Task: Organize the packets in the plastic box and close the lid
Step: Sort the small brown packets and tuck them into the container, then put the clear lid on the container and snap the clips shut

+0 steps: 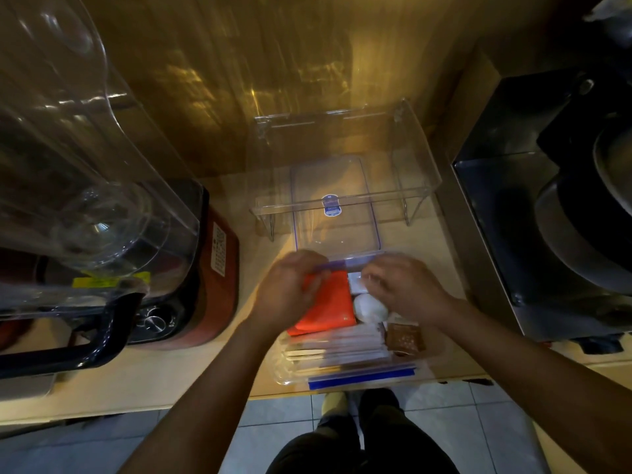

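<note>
Head view: I see the plastic box [349, 378] at the counter's [191, 388] near edge, packets inside: an orange packet [330, 304], a brown packet [403, 336]. The clear lid [337, 206] stands open behind. Left hand [289, 290] and right hand [402, 290] both blur at the lid's hinge edge, fingers curled; I can't tell their grip.

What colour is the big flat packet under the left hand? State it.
Orange-red flat packet, head view.
</note>
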Demonstrator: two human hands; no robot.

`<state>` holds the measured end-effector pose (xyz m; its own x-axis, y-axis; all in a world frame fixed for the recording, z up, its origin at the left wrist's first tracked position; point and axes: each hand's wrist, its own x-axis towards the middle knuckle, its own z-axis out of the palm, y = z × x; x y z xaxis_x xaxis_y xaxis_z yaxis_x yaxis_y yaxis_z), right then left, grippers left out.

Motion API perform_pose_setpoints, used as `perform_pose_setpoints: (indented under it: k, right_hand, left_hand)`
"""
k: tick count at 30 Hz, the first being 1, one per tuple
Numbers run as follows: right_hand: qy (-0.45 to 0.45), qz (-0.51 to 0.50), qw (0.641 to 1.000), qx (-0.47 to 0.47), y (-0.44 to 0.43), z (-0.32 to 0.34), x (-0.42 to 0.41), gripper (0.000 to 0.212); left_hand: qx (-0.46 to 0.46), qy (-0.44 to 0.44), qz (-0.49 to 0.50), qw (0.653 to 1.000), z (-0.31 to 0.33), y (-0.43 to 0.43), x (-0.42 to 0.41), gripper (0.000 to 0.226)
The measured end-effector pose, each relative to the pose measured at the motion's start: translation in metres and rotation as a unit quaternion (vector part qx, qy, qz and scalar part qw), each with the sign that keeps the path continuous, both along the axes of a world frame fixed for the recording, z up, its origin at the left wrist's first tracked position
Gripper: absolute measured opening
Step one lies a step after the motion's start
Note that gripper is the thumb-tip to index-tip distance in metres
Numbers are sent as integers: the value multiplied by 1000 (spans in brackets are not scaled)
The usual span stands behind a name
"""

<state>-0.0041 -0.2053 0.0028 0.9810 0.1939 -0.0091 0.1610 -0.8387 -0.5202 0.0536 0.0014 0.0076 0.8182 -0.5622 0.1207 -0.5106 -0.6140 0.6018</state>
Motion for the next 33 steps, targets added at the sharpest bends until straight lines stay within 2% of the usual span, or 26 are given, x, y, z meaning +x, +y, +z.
perform_pose_setpoints:
  k: [2, 5, 8, 11, 15, 19, 23, 28, 29, 31, 33]
  right_hand:
    - [-18, -79, 997, -19, -3, 2, 18, 16]
    - [95, -120, 984, -86, -9, -3, 49, 29]
    - [210, -150, 962, -88, -14, -10, 73, 44]
    - [279, -140, 948, -58, -20, -16, 88, 43]
    - [331, -142, 932, -33, -20, -23, 101, 32]
    - [376, -142, 915, 27, -15, -24, 112, 28]
    - [351, -245, 887, 174, -16, -25, 120, 33]
    - [294, -319, 847, 305, -23, -25, 114, 38]
    - [287, -329, 836, 333, -26, -24, 112, 37]
    - [278, -327, 819, 380, -32, -21, 107, 17]
    - [284, -309, 809, 411, -36, -16, 104, 17]
  left_hand:
    - [7, 10, 113, 993, 7, -1, 19, 23]
    - [126, 129, 208, 961, 2, -5, 53, 42]
    - [195, 244, 216, 925, -6, -9, 78, 63]
    - [227, 305, 190, 905, -13, -15, 90, 76]
    - [125, 479, 183, 849, -16, -18, 95, 70]
    - [123, 471, 195, 852, -20, -26, 95, 61]
    - [68, 486, 227, 841, -22, -27, 101, 44]
    - [-68, 521, 305, 794, -23, -15, 100, 9]
    - [-102, 523, 319, 783, -25, -12, 99, 11]
    - [-188, 524, 342, 757, -29, -7, 98, 20]
    - [-267, 521, 346, 733, -27, -5, 97, 22]
